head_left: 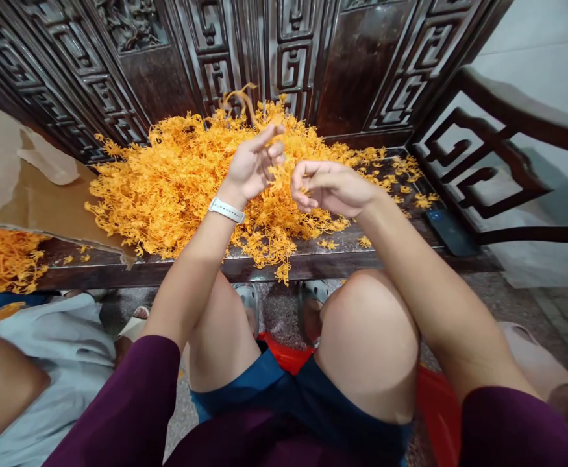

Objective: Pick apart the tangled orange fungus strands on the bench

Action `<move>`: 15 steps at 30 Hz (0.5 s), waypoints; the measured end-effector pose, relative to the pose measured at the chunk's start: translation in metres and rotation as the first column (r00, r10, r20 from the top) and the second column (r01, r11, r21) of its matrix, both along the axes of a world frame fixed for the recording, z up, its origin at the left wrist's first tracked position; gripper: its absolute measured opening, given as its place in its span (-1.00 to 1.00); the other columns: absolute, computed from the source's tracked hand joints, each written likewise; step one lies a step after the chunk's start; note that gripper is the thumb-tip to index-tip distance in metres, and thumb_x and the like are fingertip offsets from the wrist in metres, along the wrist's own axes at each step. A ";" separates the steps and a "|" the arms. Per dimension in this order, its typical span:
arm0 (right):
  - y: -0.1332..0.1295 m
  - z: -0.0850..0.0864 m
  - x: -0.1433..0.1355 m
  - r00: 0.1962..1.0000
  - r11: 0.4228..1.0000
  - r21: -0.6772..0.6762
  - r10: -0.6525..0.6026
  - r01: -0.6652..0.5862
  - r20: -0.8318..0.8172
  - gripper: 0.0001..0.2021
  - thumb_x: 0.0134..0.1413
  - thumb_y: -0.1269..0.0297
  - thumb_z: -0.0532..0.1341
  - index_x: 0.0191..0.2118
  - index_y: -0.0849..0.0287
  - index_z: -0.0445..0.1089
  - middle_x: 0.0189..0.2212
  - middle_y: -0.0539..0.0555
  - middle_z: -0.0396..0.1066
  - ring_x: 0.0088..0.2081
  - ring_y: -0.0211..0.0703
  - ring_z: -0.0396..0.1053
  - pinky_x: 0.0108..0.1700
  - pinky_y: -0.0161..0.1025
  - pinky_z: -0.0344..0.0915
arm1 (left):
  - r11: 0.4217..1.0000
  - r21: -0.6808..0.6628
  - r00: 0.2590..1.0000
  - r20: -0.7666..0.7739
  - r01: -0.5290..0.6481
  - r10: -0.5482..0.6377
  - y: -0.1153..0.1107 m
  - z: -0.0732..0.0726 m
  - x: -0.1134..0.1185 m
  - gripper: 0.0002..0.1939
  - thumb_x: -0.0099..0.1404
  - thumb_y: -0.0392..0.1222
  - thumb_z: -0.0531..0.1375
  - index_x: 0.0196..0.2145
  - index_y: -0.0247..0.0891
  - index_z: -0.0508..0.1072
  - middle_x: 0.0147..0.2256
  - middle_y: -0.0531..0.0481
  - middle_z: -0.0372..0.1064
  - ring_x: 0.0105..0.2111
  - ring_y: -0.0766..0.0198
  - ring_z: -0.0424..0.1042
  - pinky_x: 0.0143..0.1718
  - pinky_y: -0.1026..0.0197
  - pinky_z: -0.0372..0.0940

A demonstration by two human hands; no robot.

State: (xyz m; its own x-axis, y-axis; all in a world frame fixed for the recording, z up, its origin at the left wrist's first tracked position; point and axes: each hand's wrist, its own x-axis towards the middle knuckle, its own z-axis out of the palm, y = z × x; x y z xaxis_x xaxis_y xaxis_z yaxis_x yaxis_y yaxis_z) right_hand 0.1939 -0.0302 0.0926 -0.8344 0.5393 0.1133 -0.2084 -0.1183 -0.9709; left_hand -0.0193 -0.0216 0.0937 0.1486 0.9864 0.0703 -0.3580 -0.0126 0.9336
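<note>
Above the orange sprig heap (181, 175), both hands' fingers (274, 152) pinching sprigs (280, 176).

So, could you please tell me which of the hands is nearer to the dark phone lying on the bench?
The right hand. It is held above the orange pile, with the phone off to its right near the armrest. The left hand is further left, beyond the right hand.

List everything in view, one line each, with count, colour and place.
strands: one big pile, orange, middle of the bench
second pile: one, orange, far left
bench: one, dark wood, across the view
cardboard: one sheet, brown, left on the bench
phone: one, dark, right end of the bench
stool: one, red, under the person
left hand: pinching a strand, white watch on the wrist
right hand: fingers curled on strands
</note>
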 end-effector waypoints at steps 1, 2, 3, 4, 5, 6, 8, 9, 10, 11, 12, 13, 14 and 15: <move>0.002 -0.001 -0.001 0.995 0.994 -0.048 -0.095 0.094 -0.007 -0.85 0.21 0.27 0.38 -0.26 0.17 0.41 -0.47 -0.02 0.42 -0.52 -0.34 0.24 -0.42 -0.31 0.23 | 0.999 -0.006 0.998 0.048 -0.042 0.042 0.004 -0.001 -0.006 -0.61 0.69 0.10 0.01 -0.06 -0.20 0.50 -0.38 0.06 0.44 -0.27 0.35 0.65 -0.27 0.34 0.47; 0.003 -0.001 -0.003 0.984 0.981 -0.091 -0.176 0.174 -0.007 -0.89 0.20 0.31 0.35 -0.27 0.17 0.41 -0.46 -0.02 0.40 -0.52 -0.35 0.20 -0.43 -0.32 0.23 | 0.998 -0.015 0.993 0.095 -0.068 0.069 0.007 -0.002 -0.011 -0.60 0.68 0.10 0.01 -0.06 -0.20 0.51 -0.29 0.02 0.52 -0.16 0.33 0.68 -0.18 0.32 0.53; 0.005 -0.002 -0.004 0.972 0.964 -0.126 -0.237 0.235 -0.001 -0.91 0.20 0.32 0.32 -0.27 0.17 0.41 -0.45 -0.03 0.37 -0.52 -0.35 0.17 -0.44 -0.32 0.21 | 0.996 -0.019 0.987 0.131 -0.089 0.090 0.009 -0.004 -0.015 -0.63 0.68 0.07 0.04 -0.05 -0.20 0.52 -0.20 -0.01 0.58 -0.07 0.32 0.70 -0.09 0.32 0.55; 0.006 -0.002 -0.006 0.960 0.948 -0.153 -0.279 0.278 0.016 -0.91 0.23 0.28 0.31 -0.27 0.16 0.42 -0.45 -0.03 0.35 -0.53 -0.35 0.13 -0.46 -0.32 0.20 | 0.994 -0.015 0.982 0.153 -0.106 0.107 0.010 -0.005 -0.019 -0.70 0.66 0.01 0.08 -0.04 -0.20 0.52 -0.13 -0.03 0.62 0.00 0.32 0.69 -0.01 0.33 0.56; 0.006 -0.003 -0.009 0.951 0.935 -0.173 -0.307 0.309 0.043 -0.87 0.27 0.22 0.31 -0.25 0.15 0.43 -0.45 -0.03 0.32 -0.53 -0.33 0.11 -0.48 -0.32 0.19 | 0.993 -0.005 0.980 0.158 -0.119 0.118 0.011 -0.007 -0.021 -0.78 0.64 -0.08 0.13 -0.02 -0.20 0.52 -0.06 -0.03 0.64 0.06 0.33 0.69 0.07 0.33 0.56; 0.006 -0.003 -0.011 0.943 0.925 -0.185 -0.324 0.332 0.075 -0.81 0.30 0.13 0.33 -0.23 0.14 0.44 -0.46 -0.04 0.30 -0.53 -0.32 0.08 -0.50 -0.31 0.19 | 0.992 0.008 0.981 0.147 -0.128 0.126 0.011 -0.008 -0.021 -0.85 0.60 -0.17 0.17 0.01 -0.19 0.52 -0.01 -0.03 0.64 0.11 0.33 0.68 0.12 0.34 0.55; 0.003 -0.004 -0.017 0.925 0.909 -0.180 -0.357 0.375 0.128 -0.70 0.31 -0.02 0.39 -0.18 0.11 0.44 -0.46 -0.04 0.29 -0.52 -0.29 0.07 -0.50 -0.30 0.20 | 0.991 0.030 0.986 0.100 -0.133 0.130 0.010 -0.011 -0.019 -0.78 0.52 -0.31 0.23 0.08 -0.19 0.50 0.06 -0.03 0.64 0.17 0.32 0.65 0.18 0.32 0.54; 0.001 -0.005 -0.020 0.915 0.901 -0.168 -0.379 0.399 0.139 -0.66 0.30 -0.06 0.42 -0.17 0.10 0.43 -0.46 -0.04 0.29 -0.51 -0.29 0.07 -0.50 -0.30 0.20 | 0.991 0.032 0.989 0.075 -0.132 0.129 0.010 -0.012 -0.017 -0.74 0.50 -0.34 0.25 0.10 -0.19 0.49 0.08 -0.03 0.63 0.20 0.30 0.64 0.19 0.30 0.54; 0.000 -0.005 -0.024 0.904 0.893 -0.151 -0.405 0.423 0.138 -0.63 0.27 -0.07 0.46 -0.17 0.09 0.42 -0.46 -0.05 0.28 -0.51 -0.29 0.08 -0.50 -0.30 0.20 | 0.991 0.033 0.990 0.053 -0.130 0.129 0.009 -0.012 -0.014 -0.72 0.48 -0.35 0.27 0.11 -0.19 0.48 0.10 -0.03 0.63 0.23 0.29 0.63 0.19 0.28 0.54; -0.002 -0.006 -0.026 0.893 0.884 -0.132 -0.432 0.447 0.128 -0.61 0.25 -0.07 0.50 -0.19 0.08 0.40 -0.46 -0.06 0.28 -0.50 -0.30 0.08 -0.49 -0.31 0.20 | 0.991 0.033 0.991 0.038 -0.131 0.130 0.009 -0.012 -0.012 -0.71 0.48 -0.35 0.28 0.11 -0.19 0.47 0.12 -0.03 0.62 0.25 0.27 0.62 0.20 0.26 0.55; -0.003 -0.007 -0.028 0.882 0.876 -0.116 -0.457 0.469 0.113 -0.59 0.23 -0.05 0.52 -0.21 0.07 0.36 -0.47 -0.07 0.26 -0.50 -0.31 0.08 -0.49 -0.32 0.20 | 0.991 0.034 0.991 0.026 -0.132 0.131 0.008 -0.013 -0.010 -0.72 0.48 -0.34 0.30 0.10 -0.19 0.46 0.13 -0.04 0.62 0.26 0.25 0.61 0.20 0.24 0.55; -0.003 -0.008 -0.030 0.873 0.867 -0.106 -0.478 0.487 0.096 -0.57 0.22 -0.03 0.54 -0.24 0.06 0.32 -0.48 -0.09 0.24 -0.50 -0.32 0.07 -0.49 -0.33 0.20 | 0.990 0.040 0.991 0.017 -0.133 0.133 0.008 -0.013 -0.009 -0.73 0.47 -0.31 0.32 0.08 -0.19 0.46 0.13 -0.05 0.62 0.26 0.24 0.61 0.20 0.21 0.55; -0.002 -0.009 -0.030 0.866 0.860 -0.103 -0.494 0.500 0.081 -0.56 0.21 0.01 0.55 -0.27 0.06 0.28 -0.49 -0.11 0.23 -0.50 -0.34 0.06 -0.48 -0.35 0.19 | 0.990 0.051 0.991 0.007 -0.133 0.133 0.009 -0.014 -0.008 -0.73 0.45 -0.29 0.36 0.06 -0.18 0.46 0.13 -0.05 0.63 0.25 0.22 0.62 0.19 0.19 0.55; -0.002 -0.009 -0.030 0.860 0.854 -0.106 -0.505 0.510 0.069 -0.55 0.22 0.04 0.55 -0.29 0.05 0.25 -0.50 -0.13 0.21 -0.51 -0.35 0.05 -0.48 -0.36 0.18 | 0.989 0.068 0.991 -0.004 -0.133 0.134 0.009 -0.015 -0.009 -0.72 0.42 -0.26 0.40 0.03 -0.17 0.46 0.11 -0.05 0.63 0.23 0.20 0.63 0.18 0.17 0.55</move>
State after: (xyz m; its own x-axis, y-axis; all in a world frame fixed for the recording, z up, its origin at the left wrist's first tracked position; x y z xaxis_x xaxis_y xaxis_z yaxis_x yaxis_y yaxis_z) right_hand 0.1641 -0.0318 0.0837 -0.4433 0.8963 -0.0024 -0.2340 -0.1183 -0.9650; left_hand -0.0279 -0.0127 0.0786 0.0171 0.9905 0.1361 -0.3408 -0.1223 0.9322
